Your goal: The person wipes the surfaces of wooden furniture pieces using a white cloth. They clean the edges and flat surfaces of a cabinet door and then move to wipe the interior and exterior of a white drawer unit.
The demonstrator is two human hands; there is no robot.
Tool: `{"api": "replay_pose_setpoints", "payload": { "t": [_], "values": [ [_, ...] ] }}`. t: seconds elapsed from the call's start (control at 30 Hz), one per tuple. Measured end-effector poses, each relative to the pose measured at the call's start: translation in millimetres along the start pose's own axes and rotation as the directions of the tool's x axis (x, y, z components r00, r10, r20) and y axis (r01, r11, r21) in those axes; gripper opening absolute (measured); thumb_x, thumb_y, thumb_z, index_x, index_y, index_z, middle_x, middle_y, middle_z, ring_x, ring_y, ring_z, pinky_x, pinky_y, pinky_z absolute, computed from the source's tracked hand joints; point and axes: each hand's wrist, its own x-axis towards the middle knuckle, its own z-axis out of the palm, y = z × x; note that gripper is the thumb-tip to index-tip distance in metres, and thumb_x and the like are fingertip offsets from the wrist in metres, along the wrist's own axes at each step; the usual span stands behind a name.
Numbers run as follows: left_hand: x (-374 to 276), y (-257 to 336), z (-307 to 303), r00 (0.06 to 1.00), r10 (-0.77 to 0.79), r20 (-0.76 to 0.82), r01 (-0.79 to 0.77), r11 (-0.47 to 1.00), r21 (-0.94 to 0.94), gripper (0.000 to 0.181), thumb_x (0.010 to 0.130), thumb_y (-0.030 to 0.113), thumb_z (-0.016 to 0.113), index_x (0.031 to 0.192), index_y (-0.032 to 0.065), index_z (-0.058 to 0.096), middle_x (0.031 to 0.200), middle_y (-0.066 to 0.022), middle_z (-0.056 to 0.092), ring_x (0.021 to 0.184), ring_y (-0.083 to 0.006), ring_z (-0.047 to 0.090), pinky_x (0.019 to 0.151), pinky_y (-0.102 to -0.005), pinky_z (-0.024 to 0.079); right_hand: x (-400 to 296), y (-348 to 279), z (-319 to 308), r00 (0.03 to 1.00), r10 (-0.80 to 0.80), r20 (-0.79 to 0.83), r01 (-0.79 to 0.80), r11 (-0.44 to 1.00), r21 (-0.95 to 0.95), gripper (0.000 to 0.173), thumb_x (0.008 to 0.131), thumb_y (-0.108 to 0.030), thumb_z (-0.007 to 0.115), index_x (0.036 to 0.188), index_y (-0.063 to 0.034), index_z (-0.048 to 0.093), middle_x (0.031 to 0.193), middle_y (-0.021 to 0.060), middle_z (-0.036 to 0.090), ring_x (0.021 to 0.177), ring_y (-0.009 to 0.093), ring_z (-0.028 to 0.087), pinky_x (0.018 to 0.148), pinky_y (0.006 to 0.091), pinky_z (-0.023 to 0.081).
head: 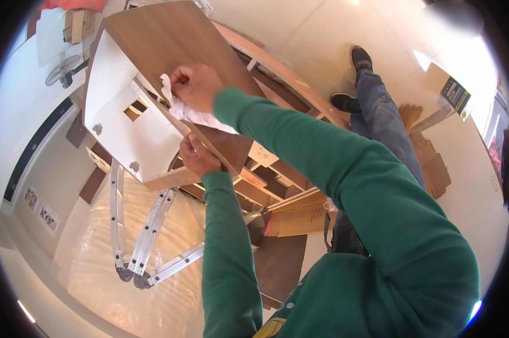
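My right hand [199, 86] holds a crumpled white cloth [195, 115] against the brown wood-grain side panel [174, 38] of a cabinet. The cloth hangs along the panel's near edge. Just below it, my left hand [199, 157] has its fingers curled at the panel's front edge strip, and its palm is hidden. Beside both hands the cabinet's white interior [111, 95] lies open, with a square cut-out [135, 110] in one inner board. Two grey-stained hinge holes [97, 129] mark the white board.
A folded aluminium ladder [147, 232] stands near plastic sheeting [111, 262]. Wooden drawer frames [275, 177] and a cardboard box [299, 219] lie past my left arm. A person's legs in jeans [381, 114] are at the right, near a broom [410, 116]. A fan [64, 71] is upper left.
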Motion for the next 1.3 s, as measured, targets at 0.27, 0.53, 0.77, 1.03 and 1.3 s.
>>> {"api": "replay_pose_setpoints", "payload": {
  "t": [0.27, 0.53, 0.77, 1.03, 1.3],
  "values": [
    [-5, -1, 2, 0.996, -0.069, 0.050, 0.080, 0.954, -0.289, 0.021, 0.099, 0.014, 0.060, 0.112, -0.0020, 0.067, 0.108, -0.0132, 0.064, 0.104, -0.0231, 0.062, 0.090, -0.0386, 0.055, -103, 5, -12, 1.000, 0.006, -0.013, -0.008, 0.981, -0.192, 0.021, 0.090, -0.020, 0.070, 0.101, -0.0036, 0.075, 0.096, 0.0176, 0.075, 0.090, 0.035, 0.073, 0.081, 0.0445, 0.057],
    [0, -4, -1, 1.000, 0.022, -0.021, -0.023, 1.000, -0.016, 0.027, 0.101, 0.020, 0.059, 0.109, -0.0031, 0.070, 0.109, -0.0166, 0.068, 0.102, -0.0289, 0.064, 0.093, -0.0438, 0.051, -10, -34, 17, 0.989, 0.098, -0.112, -0.110, 0.988, -0.105, 0.020, 0.089, -0.022, 0.075, 0.097, -0.0042, 0.078, 0.087, 0.0178, 0.077, 0.079, 0.033, 0.075, 0.079, 0.0415, 0.060],
    [-1, 1, -6, 0.997, 0.067, -0.030, -0.066, 0.998, 0.007, 0.025, 0.100, 0.020, 0.062, 0.110, -0.0016, 0.071, 0.108, -0.0152, 0.069, 0.100, -0.0285, 0.065, 0.093, -0.0431, 0.052, -11, -29, 23, 0.994, -0.023, -0.106, 0.007, 0.988, -0.152, 0.019, 0.089, -0.021, 0.074, 0.097, -0.0039, 0.078, 0.088, 0.0183, 0.077, 0.078, 0.031, 0.076, 0.077, 0.0386, 0.061],
    [-2, -9, -4, 0.993, 0.108, -0.044, -0.107, 0.994, 0.034, 0.028, 0.099, 0.021, 0.065, 0.113, -0.0014, 0.071, 0.108, -0.0151, 0.070, 0.099, -0.0278, 0.067, 0.090, -0.0414, 0.054, -88, -7, -5, 0.999, -0.009, 0.047, 0.026, 0.926, -0.376, 0.019, 0.089, -0.021, 0.073, 0.092, -0.0016, 0.073, 0.084, 0.0203, 0.074, 0.080, 0.036, 0.074, 0.074, 0.0439, 0.057],
    [0, -10, -5, 0.996, 0.073, -0.040, -0.072, 0.997, 0.029, 0.027, 0.099, 0.021, 0.064, 0.112, -0.0002, 0.071, 0.108, -0.0150, 0.071, 0.097, -0.0272, 0.067, 0.087, -0.0404, 0.055, -189, 22, -32, 0.963, 0.213, 0.166, -0.151, 0.934, -0.324, 0.021, 0.088, -0.021, 0.073, 0.086, -0.0005, 0.071, 0.081, 0.0195, 0.072, 0.078, 0.039, 0.072, 0.074, 0.0468, 0.056]
  ]
}}
